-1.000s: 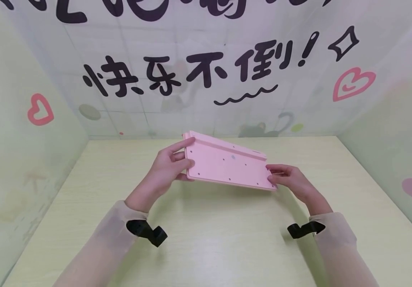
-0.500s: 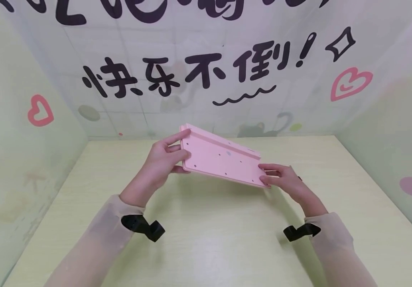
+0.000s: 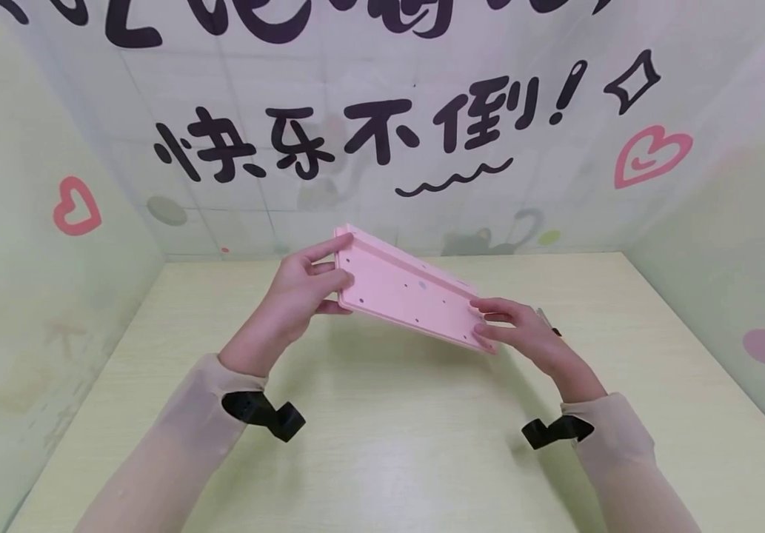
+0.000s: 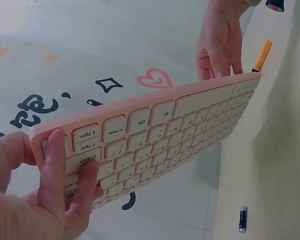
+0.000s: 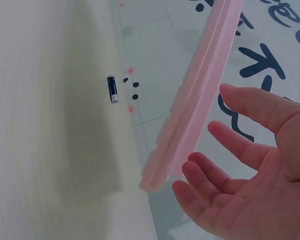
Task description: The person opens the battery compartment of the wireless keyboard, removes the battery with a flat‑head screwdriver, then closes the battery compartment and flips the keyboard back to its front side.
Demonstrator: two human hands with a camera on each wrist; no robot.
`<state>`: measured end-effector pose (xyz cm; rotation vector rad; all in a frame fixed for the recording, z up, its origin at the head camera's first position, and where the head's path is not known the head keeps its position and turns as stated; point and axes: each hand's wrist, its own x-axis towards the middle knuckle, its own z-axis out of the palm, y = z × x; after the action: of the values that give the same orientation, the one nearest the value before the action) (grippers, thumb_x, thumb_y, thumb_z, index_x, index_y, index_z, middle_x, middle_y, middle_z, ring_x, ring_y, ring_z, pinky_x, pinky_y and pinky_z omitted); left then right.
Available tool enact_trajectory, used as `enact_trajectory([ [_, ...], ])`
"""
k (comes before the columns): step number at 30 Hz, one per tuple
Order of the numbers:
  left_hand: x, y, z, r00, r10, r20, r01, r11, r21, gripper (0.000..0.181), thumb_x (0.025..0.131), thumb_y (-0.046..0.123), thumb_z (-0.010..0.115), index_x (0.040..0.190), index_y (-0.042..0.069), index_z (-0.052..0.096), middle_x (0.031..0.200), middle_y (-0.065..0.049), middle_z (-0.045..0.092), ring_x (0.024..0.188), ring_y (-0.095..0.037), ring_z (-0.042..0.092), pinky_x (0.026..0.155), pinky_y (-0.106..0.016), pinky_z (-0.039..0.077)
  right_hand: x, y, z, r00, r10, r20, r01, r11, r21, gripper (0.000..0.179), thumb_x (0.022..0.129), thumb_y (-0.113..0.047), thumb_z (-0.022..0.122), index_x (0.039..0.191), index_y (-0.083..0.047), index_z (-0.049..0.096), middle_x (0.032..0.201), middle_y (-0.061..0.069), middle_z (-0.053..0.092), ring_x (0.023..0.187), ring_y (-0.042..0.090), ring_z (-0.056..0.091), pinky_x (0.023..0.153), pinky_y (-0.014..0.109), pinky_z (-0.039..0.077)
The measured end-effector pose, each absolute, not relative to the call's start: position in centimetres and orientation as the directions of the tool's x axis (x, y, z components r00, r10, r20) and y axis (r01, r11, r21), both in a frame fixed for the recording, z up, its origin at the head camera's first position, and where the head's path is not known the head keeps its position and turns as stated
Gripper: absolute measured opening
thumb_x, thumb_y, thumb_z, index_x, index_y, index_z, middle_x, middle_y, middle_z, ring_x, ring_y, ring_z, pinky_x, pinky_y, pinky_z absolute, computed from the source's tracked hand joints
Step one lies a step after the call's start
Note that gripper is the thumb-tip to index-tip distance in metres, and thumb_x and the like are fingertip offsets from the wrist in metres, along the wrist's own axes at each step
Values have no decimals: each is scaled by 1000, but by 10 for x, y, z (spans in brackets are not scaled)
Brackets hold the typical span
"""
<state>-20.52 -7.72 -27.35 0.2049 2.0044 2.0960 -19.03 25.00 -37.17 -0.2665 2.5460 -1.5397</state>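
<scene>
A pink keyboard (image 3: 409,292) is held up off the table, its screw-dotted underside toward the head camera and its right end lower. My left hand (image 3: 289,300) grips its left end, thumb on the underside. In the left wrist view, fingers of that hand (image 4: 55,190) lie over the white keys at the Shift corner. My right hand (image 3: 522,329) is at the keyboard's lower right end, on the underside. The right wrist view shows this hand (image 5: 255,160) with fingers spread and relaxed beside the keyboard (image 5: 195,100), not curled round it.
A small dark battery with a silver end (image 4: 243,219) lies on the table, behind the keyboard from the head view. A thin stick with a yellow-orange handle (image 4: 262,56) lies beyond the keyboard's far end. Printed walls enclose the pale table (image 3: 382,444) at back and sides.
The keyboard has risen slightly and shifted left, its slant growing steeper. Both hands moved left with it. A thin object now shows behind the right hand.
</scene>
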Motion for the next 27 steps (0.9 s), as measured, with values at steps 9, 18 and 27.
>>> enact_trajectory([
  [9, -208, -76, -270, -965, 253, -69, -79, -28, 997, 59, 82, -6, 54, 137, 16, 44, 115, -17, 59, 75, -19, 63, 59, -33, 54, -183, 222, -352, -915, -402, 25, -185, 363, -913, 45, 84, -12, 66, 125, 0, 53, 124, 16, 50, 109, 30, 49, 81, 29, 48],
  [18, -207, -71, -264, -968, 242, -68, -78, -31, 996, 59, 82, -5, 55, 136, 18, 45, 114, -15, 60, 76, -20, 63, 60, -34, 54, -178, 186, -336, -890, -402, 214, -356, 319, -878, 34, 81, -5, 69, 114, -1, 61, 111, 11, 58, 99, 24, 55, 83, 34, 48],
  [27, -205, -63, -261, -971, 229, -62, -74, -43, 996, 58, 81, -6, 55, 135, 16, 47, 108, -18, 60, 72, -19, 61, 59, -34, 54, -179, 166, -332, -890, -336, 309, -428, 382, -819, 34, 72, -8, 78, 104, -5, 65, 100, 6, 57, 89, 20, 56, 74, 34, 50],
])
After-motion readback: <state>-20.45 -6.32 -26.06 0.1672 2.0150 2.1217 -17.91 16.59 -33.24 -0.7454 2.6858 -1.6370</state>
